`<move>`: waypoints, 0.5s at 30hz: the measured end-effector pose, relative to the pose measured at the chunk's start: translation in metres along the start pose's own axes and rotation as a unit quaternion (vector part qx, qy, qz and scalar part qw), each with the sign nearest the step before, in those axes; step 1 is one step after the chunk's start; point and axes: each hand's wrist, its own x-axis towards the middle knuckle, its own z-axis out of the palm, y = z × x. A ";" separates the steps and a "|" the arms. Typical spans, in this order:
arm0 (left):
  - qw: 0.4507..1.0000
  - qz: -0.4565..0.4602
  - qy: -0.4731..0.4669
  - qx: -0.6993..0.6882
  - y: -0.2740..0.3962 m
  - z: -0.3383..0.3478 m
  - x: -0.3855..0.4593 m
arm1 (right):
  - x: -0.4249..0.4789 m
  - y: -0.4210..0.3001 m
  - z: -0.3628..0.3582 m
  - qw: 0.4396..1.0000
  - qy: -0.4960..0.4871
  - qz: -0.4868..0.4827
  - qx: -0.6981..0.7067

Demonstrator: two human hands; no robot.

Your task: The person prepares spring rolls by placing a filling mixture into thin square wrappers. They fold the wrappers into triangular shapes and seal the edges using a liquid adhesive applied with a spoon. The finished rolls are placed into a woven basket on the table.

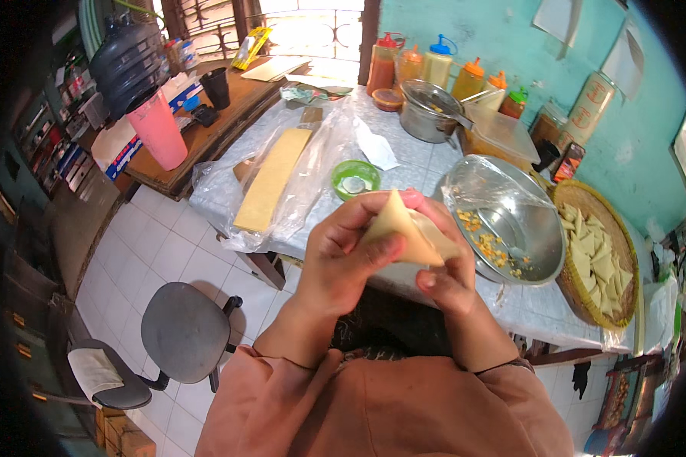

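Between my left hand [349,257] and my right hand [449,263] is a folded triangular pastry wrapper [406,231], held up over the table's front edge. My left thumb presses on its face, and my right fingers hold its far side. What lies inside it is hidden. Behind my hands stands a green bowl [343,188] with white paste and a spoon. To the left, a stack of long wrapper strips [274,177] lies on clear plastic. A steel bowl [529,228] with diced filling [491,245] is at the right, beside a woven basket [566,285] of folded triangles [591,251].
Squeeze bottles [436,65] line the wall behind a steel pot [429,123] and a plastic container [500,134]. A phone [569,163] leans near the basket. At left are a wooden table [223,114], a pink tumbler [159,134] and an office chair [186,331].
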 end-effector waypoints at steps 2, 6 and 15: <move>0.997 0.066 -0.018 0.021 -0.002 0.022 -0.007 | -0.009 -0.014 0.000 0.993 0.015 -0.059 -0.102; 0.992 0.084 -0.086 0.032 -0.005 0.044 -0.021 | -0.029 -0.037 -0.004 0.976 0.047 -0.105 -0.183; 0.983 0.089 -0.132 0.089 -0.015 0.093 -0.052 | -0.082 -0.077 -0.011 0.978 0.099 -0.103 -0.148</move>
